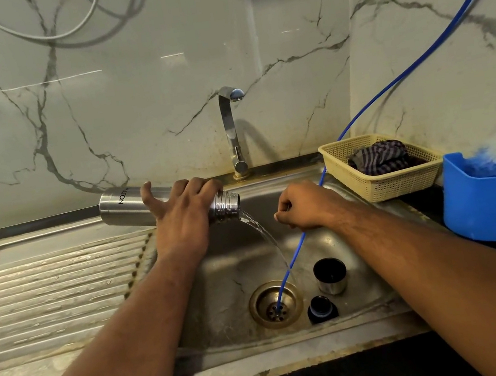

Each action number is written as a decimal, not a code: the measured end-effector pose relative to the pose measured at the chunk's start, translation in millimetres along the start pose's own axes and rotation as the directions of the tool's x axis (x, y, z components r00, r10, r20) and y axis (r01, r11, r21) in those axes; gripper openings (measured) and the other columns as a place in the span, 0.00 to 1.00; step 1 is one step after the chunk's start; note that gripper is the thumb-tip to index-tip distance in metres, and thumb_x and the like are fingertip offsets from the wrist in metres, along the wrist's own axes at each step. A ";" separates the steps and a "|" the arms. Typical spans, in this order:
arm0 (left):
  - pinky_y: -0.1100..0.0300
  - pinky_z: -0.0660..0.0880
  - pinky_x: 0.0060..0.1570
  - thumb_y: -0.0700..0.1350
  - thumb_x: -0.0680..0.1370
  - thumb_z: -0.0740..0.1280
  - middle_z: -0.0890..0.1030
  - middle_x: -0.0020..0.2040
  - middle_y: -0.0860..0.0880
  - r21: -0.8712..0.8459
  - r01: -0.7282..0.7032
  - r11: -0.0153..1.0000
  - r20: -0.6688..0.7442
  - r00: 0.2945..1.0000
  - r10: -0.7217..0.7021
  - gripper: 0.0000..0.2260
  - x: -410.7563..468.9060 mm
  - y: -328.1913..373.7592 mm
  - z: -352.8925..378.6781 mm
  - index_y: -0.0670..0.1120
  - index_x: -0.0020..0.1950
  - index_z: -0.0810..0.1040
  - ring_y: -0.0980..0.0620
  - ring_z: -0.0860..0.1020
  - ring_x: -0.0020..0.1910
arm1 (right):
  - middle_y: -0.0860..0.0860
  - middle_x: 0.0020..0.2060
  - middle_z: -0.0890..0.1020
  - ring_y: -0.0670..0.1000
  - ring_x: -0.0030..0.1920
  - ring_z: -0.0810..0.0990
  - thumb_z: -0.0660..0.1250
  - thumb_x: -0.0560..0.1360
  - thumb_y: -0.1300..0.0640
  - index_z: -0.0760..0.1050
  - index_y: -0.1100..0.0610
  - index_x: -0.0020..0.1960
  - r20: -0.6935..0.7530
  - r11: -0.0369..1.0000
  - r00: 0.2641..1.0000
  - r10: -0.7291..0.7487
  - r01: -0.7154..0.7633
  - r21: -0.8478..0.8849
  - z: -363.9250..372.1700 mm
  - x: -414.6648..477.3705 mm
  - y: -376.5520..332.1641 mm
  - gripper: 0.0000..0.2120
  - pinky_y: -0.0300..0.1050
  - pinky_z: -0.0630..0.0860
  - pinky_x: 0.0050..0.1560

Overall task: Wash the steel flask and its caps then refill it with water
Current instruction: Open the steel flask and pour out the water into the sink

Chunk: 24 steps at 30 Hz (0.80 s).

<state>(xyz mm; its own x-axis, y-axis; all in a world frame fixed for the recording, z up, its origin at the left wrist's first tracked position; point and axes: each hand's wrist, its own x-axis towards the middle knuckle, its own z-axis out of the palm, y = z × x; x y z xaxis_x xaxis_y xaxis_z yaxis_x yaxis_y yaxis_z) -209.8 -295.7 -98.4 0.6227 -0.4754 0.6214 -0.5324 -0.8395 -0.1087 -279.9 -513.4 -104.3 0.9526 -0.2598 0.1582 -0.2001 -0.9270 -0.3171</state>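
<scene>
Left hand (185,216): grips steel flask (123,204), tipped above the drain (258,295), water (262,233) pouring out.
Right hand (302,207): pinches blue tube (295,251) ending in the drain.
Caps: steel cap (331,277) and black stopper (322,309) just right of the drain.

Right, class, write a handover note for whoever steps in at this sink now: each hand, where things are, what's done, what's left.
Left hand grips the steel flask, tipped sideways over the sink, water pouring from its open mouth.
Right hand holds the blue tube, whose end sits in the drain.
Steel cap and black inner cap stand beside the drain.
Done: both caps off, flask emptying.
Left: finish washing, refill flask.
</scene>
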 end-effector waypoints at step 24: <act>0.33 0.43 0.74 0.45 0.74 0.76 0.75 0.67 0.58 0.063 -0.036 0.997 -0.017 0.999 0.037 0.29 1.9 -0.5 6.6 0.64 0.69 0.70 0.50 0.69 0.71 | 0.50 0.44 0.85 0.49 0.45 0.82 0.70 0.79 0.48 0.84 0.53 0.49 -0.020 0.999 0.999 -0.028 0.027 -0.026 3.0 2.7 -6.9 0.09 0.49 0.81 0.49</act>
<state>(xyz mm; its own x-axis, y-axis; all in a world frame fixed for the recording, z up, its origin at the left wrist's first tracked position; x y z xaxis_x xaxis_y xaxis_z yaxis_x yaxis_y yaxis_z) -204.6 -298.0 -102.2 0.5929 -0.5014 0.6301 -0.5170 -0.8370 -0.1795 -275.2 -507.0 -104.5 0.9531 -0.2392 0.1857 -0.1799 -0.9405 -0.2884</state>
